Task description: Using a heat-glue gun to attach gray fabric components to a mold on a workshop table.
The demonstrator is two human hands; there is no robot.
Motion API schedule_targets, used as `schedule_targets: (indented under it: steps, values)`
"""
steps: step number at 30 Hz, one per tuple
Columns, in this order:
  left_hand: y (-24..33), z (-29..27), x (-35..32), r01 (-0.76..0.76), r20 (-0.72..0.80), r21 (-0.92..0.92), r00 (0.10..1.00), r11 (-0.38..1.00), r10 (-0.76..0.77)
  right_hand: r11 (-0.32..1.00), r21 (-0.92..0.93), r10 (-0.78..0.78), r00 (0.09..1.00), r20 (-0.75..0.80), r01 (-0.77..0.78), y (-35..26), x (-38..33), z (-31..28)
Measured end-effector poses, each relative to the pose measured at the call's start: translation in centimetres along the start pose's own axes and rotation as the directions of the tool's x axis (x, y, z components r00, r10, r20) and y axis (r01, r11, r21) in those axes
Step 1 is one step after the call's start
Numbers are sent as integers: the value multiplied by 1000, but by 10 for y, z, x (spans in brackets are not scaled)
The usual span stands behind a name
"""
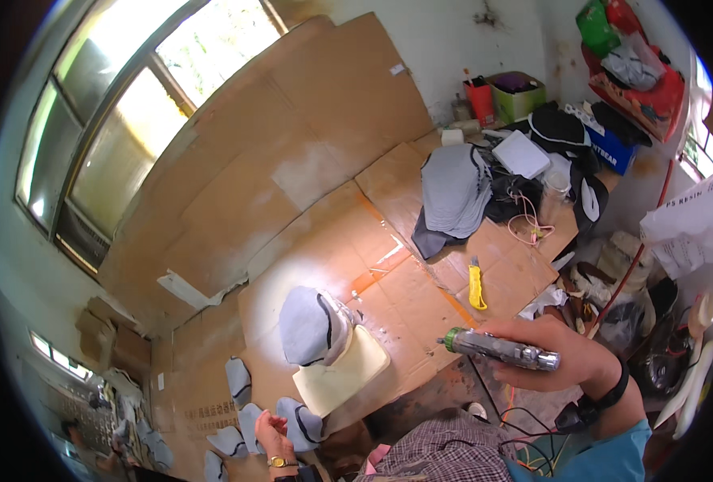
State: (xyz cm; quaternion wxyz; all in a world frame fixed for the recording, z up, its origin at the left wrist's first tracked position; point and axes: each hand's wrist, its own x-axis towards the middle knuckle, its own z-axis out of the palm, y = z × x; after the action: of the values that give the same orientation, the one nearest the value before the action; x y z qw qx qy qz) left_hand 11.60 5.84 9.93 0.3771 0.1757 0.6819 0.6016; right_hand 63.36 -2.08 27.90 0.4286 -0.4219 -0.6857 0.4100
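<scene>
Your right hand [575,347] is wrapped around a silver tool [505,350] with a green end, held out over the near edge of the tabletop [324,241]. Your left hand [272,435] is down among loose grey pieces [300,424]; you cannot tell from here whether it pinches one. Just beyond, a grey pile [304,325] sits partly on a pale yellow sheet [344,369]. Against the back wall you have a red container [479,103] with a thin stick standing in it, and beside it a green box [519,96] with something dark purple inside. Nearer, by the grey stack [455,193], you see a clear jar [555,194], its contents too hazy to make out, and behind it a blue box [611,150].
</scene>
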Motion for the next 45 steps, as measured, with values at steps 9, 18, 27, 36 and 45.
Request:
schedule_targets:
  steps: [9, 18, 27, 36, 45]
  values:
    - [-26, -28, 14, 48, 42, -71, 998, 996, -45, 985, -160, 83, 987, 137, -61, -58, 1, 66]
    - [-43, -76, 46, 115, 74, -220, 992, 969, -101, 966, -237, 171, 946, 274, -106, -116, 29, 154]
    - [-47, -121, 74, 255, 88, -423, 967, 870, -241, 869, -482, 34, 957, 287, 114, -159, 75, 257]
    - [-52, -148, 86, 262, 62, -474, 962, 840, -265, 857, -515, 64, 989, 135, 15, -169, 103, 246]
    - [-38, -138, 83, 222, 63, -476, 974, 851, -219, 840, -536, 216, 957, 196, -80, -168, 100, 195]
